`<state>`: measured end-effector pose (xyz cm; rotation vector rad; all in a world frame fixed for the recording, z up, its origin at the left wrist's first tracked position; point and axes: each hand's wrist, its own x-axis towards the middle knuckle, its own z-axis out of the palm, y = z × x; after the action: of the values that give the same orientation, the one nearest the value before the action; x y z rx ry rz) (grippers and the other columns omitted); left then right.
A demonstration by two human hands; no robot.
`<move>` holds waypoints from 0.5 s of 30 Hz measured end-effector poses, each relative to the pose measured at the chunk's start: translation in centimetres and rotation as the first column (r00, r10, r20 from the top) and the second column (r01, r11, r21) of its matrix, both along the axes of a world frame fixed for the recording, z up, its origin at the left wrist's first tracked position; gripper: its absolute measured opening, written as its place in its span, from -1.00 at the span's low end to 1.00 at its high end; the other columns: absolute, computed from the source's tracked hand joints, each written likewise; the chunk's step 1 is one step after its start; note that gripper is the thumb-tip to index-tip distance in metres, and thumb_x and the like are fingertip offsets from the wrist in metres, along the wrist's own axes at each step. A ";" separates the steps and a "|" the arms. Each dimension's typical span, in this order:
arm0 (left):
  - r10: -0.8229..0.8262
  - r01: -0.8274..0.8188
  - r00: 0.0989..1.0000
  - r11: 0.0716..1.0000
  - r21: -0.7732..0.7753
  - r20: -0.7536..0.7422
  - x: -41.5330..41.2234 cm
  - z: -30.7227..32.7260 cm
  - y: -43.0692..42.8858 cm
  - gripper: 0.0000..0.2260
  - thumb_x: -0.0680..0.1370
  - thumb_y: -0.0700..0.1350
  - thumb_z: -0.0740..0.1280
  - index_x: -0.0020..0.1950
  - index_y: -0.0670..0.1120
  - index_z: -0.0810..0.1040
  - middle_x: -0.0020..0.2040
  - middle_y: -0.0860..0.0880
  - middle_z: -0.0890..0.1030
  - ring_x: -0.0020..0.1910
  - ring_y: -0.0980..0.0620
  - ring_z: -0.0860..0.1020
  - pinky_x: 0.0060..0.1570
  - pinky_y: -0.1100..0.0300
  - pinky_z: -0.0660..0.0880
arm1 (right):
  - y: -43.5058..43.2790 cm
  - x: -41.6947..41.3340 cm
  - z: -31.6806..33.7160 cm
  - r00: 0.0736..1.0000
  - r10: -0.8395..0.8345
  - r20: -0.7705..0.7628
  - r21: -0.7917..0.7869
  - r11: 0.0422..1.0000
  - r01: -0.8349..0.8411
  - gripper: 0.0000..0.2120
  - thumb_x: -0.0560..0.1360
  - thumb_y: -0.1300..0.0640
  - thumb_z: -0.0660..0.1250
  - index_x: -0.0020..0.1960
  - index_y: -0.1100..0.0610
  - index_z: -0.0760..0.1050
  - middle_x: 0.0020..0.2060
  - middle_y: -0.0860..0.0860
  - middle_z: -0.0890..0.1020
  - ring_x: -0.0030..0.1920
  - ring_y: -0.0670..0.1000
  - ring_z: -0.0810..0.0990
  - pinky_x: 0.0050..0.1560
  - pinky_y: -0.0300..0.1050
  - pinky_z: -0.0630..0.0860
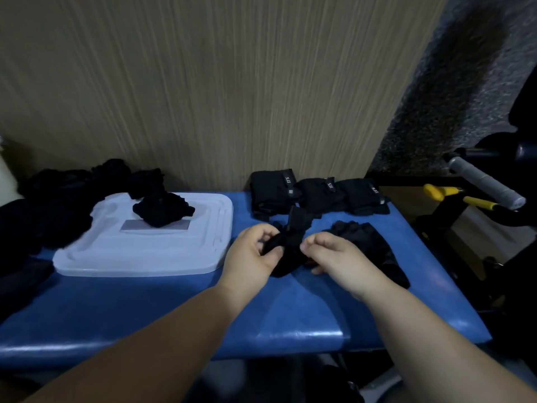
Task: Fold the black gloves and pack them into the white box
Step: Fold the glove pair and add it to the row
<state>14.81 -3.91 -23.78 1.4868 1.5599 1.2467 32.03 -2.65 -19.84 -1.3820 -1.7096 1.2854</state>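
The glove (287, 242) could be let slip or bunched into a crooked fold, since it is held only by fingertip pinches at its middle while one end sticks up loose toward 12 o'clock. A loose end could also be snagged on the second glove (369, 245), which lies flat just beside it at 3 o'clock. Packing may be hindered: the box (145, 251), at 9 o'clock, appears lidded, and a crumpled glove (162, 209) is resting on top. The left hand (255, 253) is curled, with thumb and fingers pinched on the glove's left side. The right hand (334, 254) is turned knuckles-up, with fingertips pinched on its right side. Both forearms are stretched in from 6 o'clock over the bench (203, 315). Three folded gloves (319, 193) are lined up at 1 o'clock
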 end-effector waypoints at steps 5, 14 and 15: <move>0.054 -0.054 0.997 0.999 0.001 0.056 0.1 -0.2 0.0 -0.76 0.46 -0.20 0.44 -0.22 0.06 0.42 -0.39 0.11 0.46 -0.47 0.22 0.38 -0.41 0.38 0.35 | -0.3 -0.2 0.1 0.995 0.042 0.095 0.156 0.986 -0.057 -0.90 0.42 0.14 0.48 -0.14 0.12 0.57 -0.24 -0.11 0.56 -0.27 -0.17 0.48 -0.16 -0.33 0.42; 0.092 -0.094 0.990 0.995 0.015 0.107 -0.1 -0.2 -0.3 -0.70 0.46 -0.16 0.42 -0.34 0.03 0.33 -0.51 0.11 0.30 -0.49 0.13 0.27 -0.50 0.19 0.33 | -0.4 -1.0 -0.4 0.996 0.007 0.092 0.217 0.976 -0.027 -0.71 0.32 0.10 0.56 -0.21 0.23 0.48 -0.25 0.19 0.62 -0.28 -0.04 0.50 -0.18 -0.04 0.52; 0.104 -0.107 0.988 0.994 0.020 0.112 -0.2 -0.2 -0.3 -0.70 0.46 -0.16 0.40 -0.34 0.05 0.33 -0.49 0.11 0.32 -0.45 0.09 0.31 -0.43 0.06 0.43 | -0.4 -1.1 -0.4 0.997 -0.011 0.079 0.226 0.974 -0.007 -0.70 0.33 0.10 0.55 -0.22 0.24 0.46 -0.28 0.19 0.60 -0.31 -0.04 0.49 -0.22 -0.03 0.50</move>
<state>14.66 -4.19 -23.99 1.3411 1.5716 1.3906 30.95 -3.05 -20.23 -1.3154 -1.8439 1.0096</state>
